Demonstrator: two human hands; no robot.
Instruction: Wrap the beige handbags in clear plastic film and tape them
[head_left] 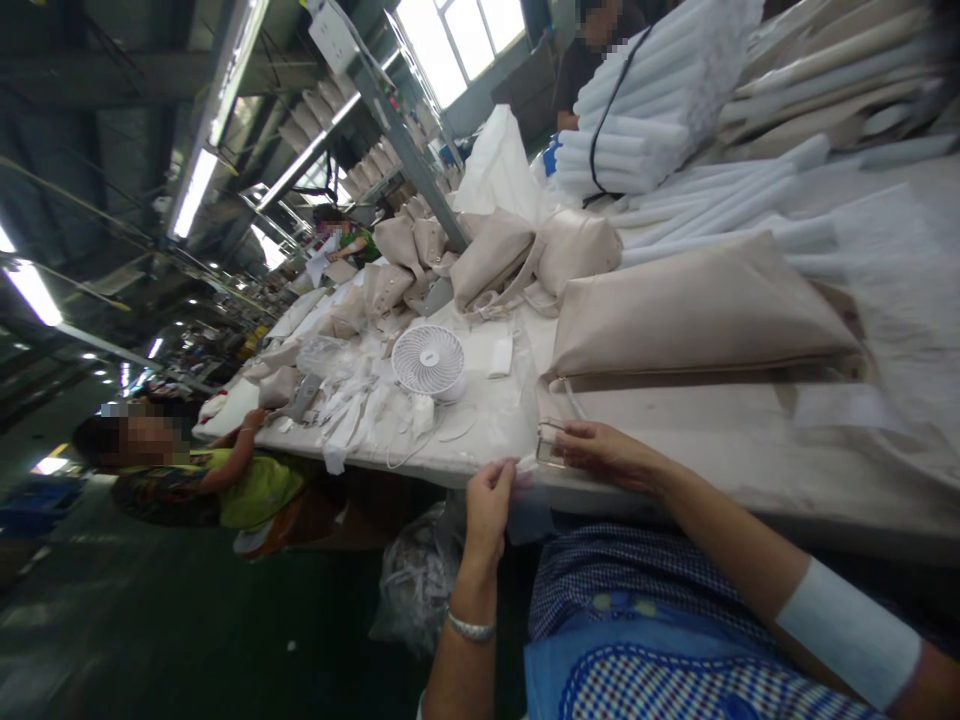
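A beige bag (pixel 697 315) lies on the white-covered table in front of me. At its near left corner, a beige strap (pixel 550 402) leads down to a rectangular metal buckle (pixel 550 443). My right hand (pixel 611 455) grips this buckle at its right side, fingers closed. Just left of it, my left hand (pixel 489 508) pinches a small piece of thin whitish film (pixel 527 466) between thumb and fingers. The film reaches close to the buckle; whether the two touch I cannot tell.
A small white fan (pixel 428 362) stands beyond my left hand, with white scraps (pixel 360 405) beside it. More beige bags (pixel 495 255) and white rolls (pixel 637 140) lie behind. At the left, a person in a yellow-green top (pixel 259 485) works at the table.
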